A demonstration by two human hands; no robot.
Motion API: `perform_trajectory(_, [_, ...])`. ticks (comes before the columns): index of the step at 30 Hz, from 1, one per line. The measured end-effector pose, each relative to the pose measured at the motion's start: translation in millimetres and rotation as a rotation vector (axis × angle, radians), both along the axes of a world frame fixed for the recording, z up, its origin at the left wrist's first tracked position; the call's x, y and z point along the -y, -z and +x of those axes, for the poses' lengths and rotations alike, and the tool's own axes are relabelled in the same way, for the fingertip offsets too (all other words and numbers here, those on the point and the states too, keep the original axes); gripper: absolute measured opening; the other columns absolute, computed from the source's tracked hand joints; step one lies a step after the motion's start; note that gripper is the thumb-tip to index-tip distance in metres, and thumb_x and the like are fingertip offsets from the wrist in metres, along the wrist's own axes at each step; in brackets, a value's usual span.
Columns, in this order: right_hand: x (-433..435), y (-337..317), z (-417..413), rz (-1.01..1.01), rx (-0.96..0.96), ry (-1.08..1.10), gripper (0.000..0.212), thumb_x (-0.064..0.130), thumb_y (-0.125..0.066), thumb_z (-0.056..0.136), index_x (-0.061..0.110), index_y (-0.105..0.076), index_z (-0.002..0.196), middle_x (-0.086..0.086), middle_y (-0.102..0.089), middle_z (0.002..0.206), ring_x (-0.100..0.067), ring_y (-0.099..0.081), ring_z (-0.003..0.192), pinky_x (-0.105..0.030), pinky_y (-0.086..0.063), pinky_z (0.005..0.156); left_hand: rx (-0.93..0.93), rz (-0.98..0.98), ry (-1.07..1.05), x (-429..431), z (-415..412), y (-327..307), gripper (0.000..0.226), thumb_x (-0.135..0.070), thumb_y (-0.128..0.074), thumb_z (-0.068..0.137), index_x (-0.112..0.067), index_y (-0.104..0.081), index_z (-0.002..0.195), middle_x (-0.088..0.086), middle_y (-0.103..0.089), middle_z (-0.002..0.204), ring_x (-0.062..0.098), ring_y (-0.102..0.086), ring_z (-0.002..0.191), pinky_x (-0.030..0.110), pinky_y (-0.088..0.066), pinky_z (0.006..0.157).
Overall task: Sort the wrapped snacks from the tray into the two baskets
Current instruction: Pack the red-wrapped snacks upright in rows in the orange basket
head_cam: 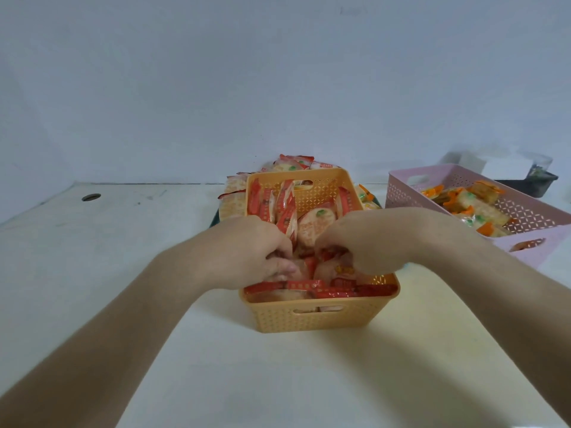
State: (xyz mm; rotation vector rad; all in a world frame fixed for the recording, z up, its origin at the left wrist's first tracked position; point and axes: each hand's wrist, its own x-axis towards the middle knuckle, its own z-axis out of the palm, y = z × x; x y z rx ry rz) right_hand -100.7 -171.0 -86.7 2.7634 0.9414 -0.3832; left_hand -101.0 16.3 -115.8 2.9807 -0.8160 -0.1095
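Soft, even, fairly dim light with a cool bluish cast; faint shadows under both forearms on the desk (309,381). Overall slightly blurry, wide-angle bending at edges, no glare.

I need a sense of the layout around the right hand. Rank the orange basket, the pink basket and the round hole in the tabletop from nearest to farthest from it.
1. Orange basket: straight ahead; the right hand is inside it, among red-wrapped snacks.
2. Pink basket: to the right, just beyond the right wrist.
3. Round hole: far left, at the table's back edge, past the left hand.
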Motion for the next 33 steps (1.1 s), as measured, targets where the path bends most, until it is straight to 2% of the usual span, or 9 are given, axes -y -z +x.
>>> perform_trajectory(3, [4.3, -1.5, -1.3, 0.051, 0.012, 0.032, 0.029, 0.018, -0.045, 0.094, 0.022, -0.055, 0.121, 0.003, -0.058, 0.113, -0.019, -0.055, 0.103, -0.032, -0.049, 0.087, 0.098, -0.019, -0.028, -3.6, 2.1, 2.7, 0.022, -0.042, -0.047, 0.096, -0.029, -0.066, 0.098, -0.01, -0.067, 0.081, 0.007, -0.06, 0.077, 0.03, -0.05, 0.07])
perform_trajectory(8, [6.3, -3.0, -0.7, 0.073, -0.048, 0.084, 0.029, 0.031, -0.046, 0.095, 0.025, -0.053, 0.122, 0.004, -0.056, 0.114, -0.019, -0.053, 0.104, -0.03, -0.045, 0.085, 0.147, -0.273, -0.069, -5.9, -5.8, 3.7, 0.008, -0.034, -0.056, 0.093, -0.03, -0.061, 0.091, -0.012, -0.066, 0.078, 0.004, -0.061, 0.073, 0.03, -0.052, 0.071])
perform_trajectory(13, [1.6, 2.0, 4.3, 0.095, -0.111, 0.06, 0.034, 0.048, -0.052, 0.091, 0.025, -0.058, 0.115, 0.006, -0.057, 0.108, -0.018, -0.054, 0.102, -0.031, -0.045, 0.084, 0.102, -0.166, 0.005, 0.5, -8.2, 2.1, 0.027, -0.033, -0.055, 0.091, -0.038, -0.051, 0.118, -0.018, -0.055, 0.081, 0.003, -0.053, 0.074, 0.024, -0.045, 0.067])
perform_trajectory(17, [3.6, 6.8, 4.1, 0.19, -0.093, 0.029, 0.032, 0.043, -0.056, 0.091, 0.026, -0.058, 0.118, 0.013, -0.054, 0.099, -0.013, -0.052, 0.097, -0.023, -0.037, 0.078, 0.058, -0.056, 0.086, 15.7, -4.2, -0.3, 0.011, -0.042, -0.061, 0.086, -0.04, -0.05, 0.085, -0.018, -0.048, 0.08, 0.006, -0.051, 0.083, 0.027, -0.044, 0.073])
perform_trajectory(20, [11.2, 2.7, -1.0, 0.2, 0.018, 0.013, 0.016, 0.041, -0.052, 0.093, 0.029, -0.054, 0.102, 0.02, -0.043, 0.079, -0.008, -0.046, 0.08, -0.024, -0.035, 0.07, 0.121, -0.284, 0.026, 12.2, 2.4, -3.2, 0.004, -0.037, -0.071, 0.082, -0.035, -0.069, 0.085, -0.019, -0.056, 0.08, 0.005, -0.056, 0.085, 0.027, -0.044, 0.076])
perform_trajectory(23, [17.7, -6.4, -2.3, 0.217, 0.058, 0.055, 0.016, 0.033, -0.05, 0.091, 0.024, -0.058, 0.101, 0.011, -0.057, 0.089, -0.012, -0.056, 0.086, -0.029, -0.049, 0.074, 0.22, -0.54, -0.137, -1.3, -0.5, -13.6, 0.01, -0.036, -0.075, 0.077, -0.035, -0.069, 0.084, -0.023, -0.06, 0.069, -0.002, -0.055, 0.072, 0.025, -0.041, 0.067])
perform_trajectory(27, [17.3, -11.0, 0.3, 0.178, 0.005, 0.102, 0.016, 0.024, -0.05, 0.091, 0.024, -0.057, 0.105, 0.008, -0.058, 0.097, -0.018, -0.058, 0.094, -0.038, -0.053, 0.084, 0.194, -0.606, -0.149, -7.6, -12.0, -16.7, 0.015, -0.034, -0.075, 0.075, -0.035, -0.061, 0.08, -0.018, -0.065, 0.072, 0.004, -0.063, 0.067, 0.031, -0.052, 0.065])
perform_trajectory(29, [16.7, -10.8, 0.6, 0.181, 0.016, 0.102, 0.018, 0.023, -0.051, 0.089, 0.023, -0.059, 0.105, 0.006, -0.061, 0.097, -0.017, -0.06, 0.09, -0.037, -0.054, 0.08, 0.129, -0.55, -0.121, -8.6, -15.5, -14.8, 0.022, -0.028, -0.075, 0.078, -0.036, -0.056, 0.085, -0.017, -0.066, 0.082, 0.007, -0.065, 0.074, 0.037, -0.056, 0.072])
perform_trajectory(33, [13.6, -11.3, -2.0, 0.19, 0.057, 0.09, 0.02, 0.017, -0.052, 0.087, 0.021, -0.062, 0.104, 0.008, -0.058, 0.093, -0.015, -0.056, 0.088, -0.031, -0.05, 0.073, 0.041, -0.275, -0.048, -10.1, -17.9, -7.4, 0.043, -0.022, -0.065, 0.087, -0.053, -0.051, 0.112, -0.036, -0.052, 0.101, 0.002, -0.055, 0.096, 0.024, -0.047, 0.085])
